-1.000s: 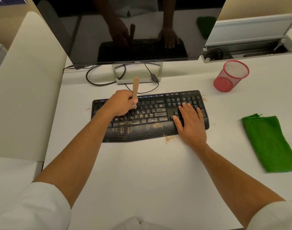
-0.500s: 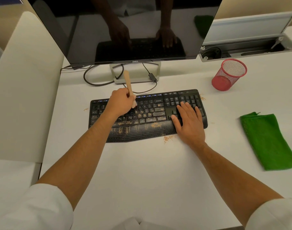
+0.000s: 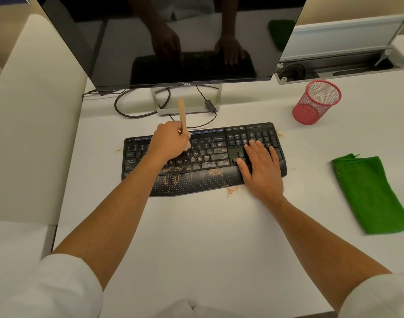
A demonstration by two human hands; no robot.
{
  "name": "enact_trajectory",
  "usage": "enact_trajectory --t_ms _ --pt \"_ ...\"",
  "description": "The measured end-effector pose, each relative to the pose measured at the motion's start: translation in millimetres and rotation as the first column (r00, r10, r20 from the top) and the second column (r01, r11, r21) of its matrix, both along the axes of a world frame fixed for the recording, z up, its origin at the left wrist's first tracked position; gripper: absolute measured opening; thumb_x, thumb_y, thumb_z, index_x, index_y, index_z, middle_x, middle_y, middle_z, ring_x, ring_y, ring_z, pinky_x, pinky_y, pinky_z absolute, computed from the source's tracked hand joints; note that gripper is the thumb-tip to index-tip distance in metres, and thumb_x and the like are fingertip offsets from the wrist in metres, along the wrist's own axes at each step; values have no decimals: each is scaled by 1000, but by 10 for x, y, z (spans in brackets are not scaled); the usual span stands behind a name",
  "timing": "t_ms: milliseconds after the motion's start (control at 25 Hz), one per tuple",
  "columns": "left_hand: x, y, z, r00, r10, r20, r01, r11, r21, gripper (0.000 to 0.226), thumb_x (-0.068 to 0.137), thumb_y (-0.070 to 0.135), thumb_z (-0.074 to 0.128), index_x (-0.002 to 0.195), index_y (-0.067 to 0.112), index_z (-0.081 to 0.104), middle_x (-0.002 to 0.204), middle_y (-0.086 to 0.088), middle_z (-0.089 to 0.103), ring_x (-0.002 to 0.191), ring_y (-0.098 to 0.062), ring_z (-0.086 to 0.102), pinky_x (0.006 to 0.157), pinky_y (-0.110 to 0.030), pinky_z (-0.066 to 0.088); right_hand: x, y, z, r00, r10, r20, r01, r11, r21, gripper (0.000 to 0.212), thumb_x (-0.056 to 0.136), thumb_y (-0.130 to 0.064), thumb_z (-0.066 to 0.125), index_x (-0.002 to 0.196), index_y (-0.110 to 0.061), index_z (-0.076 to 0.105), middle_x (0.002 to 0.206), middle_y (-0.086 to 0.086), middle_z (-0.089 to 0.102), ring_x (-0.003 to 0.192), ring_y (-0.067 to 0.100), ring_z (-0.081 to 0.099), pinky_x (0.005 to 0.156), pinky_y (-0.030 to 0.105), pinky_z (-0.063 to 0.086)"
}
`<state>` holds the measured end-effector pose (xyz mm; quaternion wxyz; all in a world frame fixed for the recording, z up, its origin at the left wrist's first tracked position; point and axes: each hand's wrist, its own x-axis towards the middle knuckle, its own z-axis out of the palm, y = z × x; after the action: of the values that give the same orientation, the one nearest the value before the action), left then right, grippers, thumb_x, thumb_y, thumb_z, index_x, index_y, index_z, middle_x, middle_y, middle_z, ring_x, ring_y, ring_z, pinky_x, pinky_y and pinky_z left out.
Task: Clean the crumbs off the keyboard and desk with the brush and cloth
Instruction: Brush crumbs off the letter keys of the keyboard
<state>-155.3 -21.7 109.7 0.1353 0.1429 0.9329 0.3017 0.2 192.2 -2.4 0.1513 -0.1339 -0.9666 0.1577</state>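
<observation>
At upper right, a red mesh cup (image 3: 316,102) lies tilted, contents unclear. Left hand (image 3: 171,141) grips the brush (image 3: 182,115), hiding its bristles; right hand (image 3: 261,167) rests flat on the keyboard (image 3: 210,157).

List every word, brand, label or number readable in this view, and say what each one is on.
"DELL": on the bottom bezel of the monitor.
"backspace": on a key of the keyboard, just legible.
Other key legends and the top-row button marks on the keyboard: too small and blurred to read.
Brush, cloth and red mesh cup: no text visible.
</observation>
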Motion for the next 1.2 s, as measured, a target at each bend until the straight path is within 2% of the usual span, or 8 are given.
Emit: enact_trajectory --t_ms 160,360,440,680,880,960,1080,1200 --pt "101 36 -141 988 48 -145 -43 998 39 19 98 23 55 99 8 67 71 2 61 61 -12 58 61 -28 52 0 -2 5 1000 -2 -3 2 1000 -1 56 103 -49 37 143 -13 52 153 4 47 148 19 32 126 39 7" --pt "45 77 -16 983 -101 151 123 981 -148 13 95 18 60 94 6 65 77 -4 62 64 -17 61 59 -30 52 4 -6 10 1000 -1 -7 1 1000 -4 55 103 -48 39 143 -13 52 153 4 47 148 19 32 126 40 8" --pt "-17 81 15 977 -59 206 75 995 -70 15 95 20 62 94 5 65 81 -9 67 68 -24 67 64 -34 57 6 -10 9 1000 -3 -15 3 1000 -3 54 103 -48 39 143 -13 52 152 5 47 147 19 33 126 40 8" --pt "52 83 -154 997 54 -47 -54 999 1 16 97 22 56 91 9 62 76 -1 58 60 -8 51 53 -22 41 6 -16 14 1000 -1 -1 1 1000 -7 56 103 -49 36 143 -13 52 152 4 47 148 19 32 126 40 8" --pt "-47 39 -67 970 -1 242 36 990 -139 16 93 16 59 96 1 64 82 -14 70 68 -26 71 69 -38 61 7 -11 27 1000 -2 6 2 1000 -12 56 103 -49 36 144 -14 51 153 4 46 148 19 31 126 40 7" --pt "-68 33 -50 976 -7 216 25 996 -82 17 94 18 59 99 3 65 87 -13 71 74 -27 71 74 -41 61 4 -12 32 1000 -2 9 2 1000 -10 56 103 -50 36 144 -14 51 153 4 46 148 18 30 126 40 7" --pt "13 66 -81 997 -73 33 72 997 27 21 98 24 57 105 6 67 97 -4 67 76 -11 62 66 -22 49 2 -11 31 1000 -5 10 5 1000 -13 56 103 -49 36 144 -14 51 154 4 46 148 18 30 126 39 6" --pt "105 162 -98 974 -220 43 215 972 98 19 100 19 55 107 7 68 105 3 65 76 10 54 68 -5 41 2 -15 34 1000 -4 5 5 1000 -10 56 103 -49 36 143 -13 51 153 4 46 148 19 31 126 40 8"
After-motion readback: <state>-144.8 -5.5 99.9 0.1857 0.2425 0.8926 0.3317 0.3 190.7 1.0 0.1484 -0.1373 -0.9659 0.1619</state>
